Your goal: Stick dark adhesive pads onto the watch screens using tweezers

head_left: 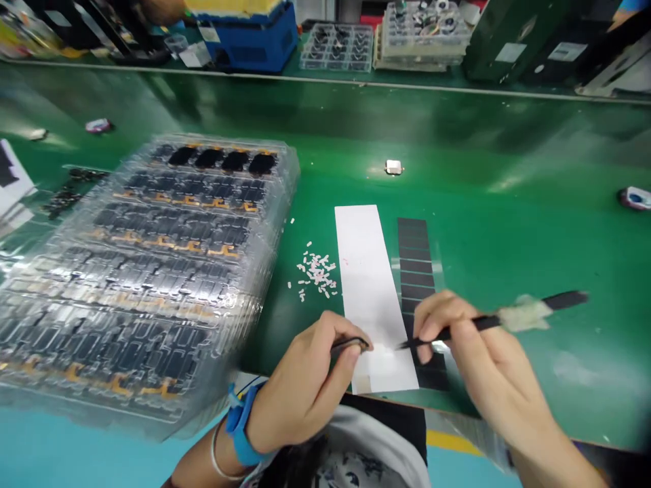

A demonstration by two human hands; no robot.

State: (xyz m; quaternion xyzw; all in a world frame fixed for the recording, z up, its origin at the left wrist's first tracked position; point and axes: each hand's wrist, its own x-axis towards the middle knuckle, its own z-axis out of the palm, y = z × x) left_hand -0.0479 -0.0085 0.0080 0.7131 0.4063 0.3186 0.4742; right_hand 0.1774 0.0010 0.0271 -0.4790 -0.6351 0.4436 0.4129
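My left hand [318, 379], with a blue wristband, pinches a small dark part [350, 343] edge-on between thumb and fingers. What kind of part it is stays unclear. Black tweezers [488, 321], wrapped near the back end in pale tape, are gripped in my right hand [468, 346]. Their tips point left toward the small part, a short gap away. Both hands are over the lower end of a white paper strip [369, 271]. Beside it, partly under my right hand, lies a strip of black rectangular stickers [414, 254]. Small white pieces [318, 271] lie scattered left of the paper.
Stacked clear trays [188, 224] of small screen parts take up the left side, reaching past the table's front edge. Metal fixtures [393, 167] sit in the green table. A back shelf holds a blue box [249, 41] and clear compartment trays [336, 47].
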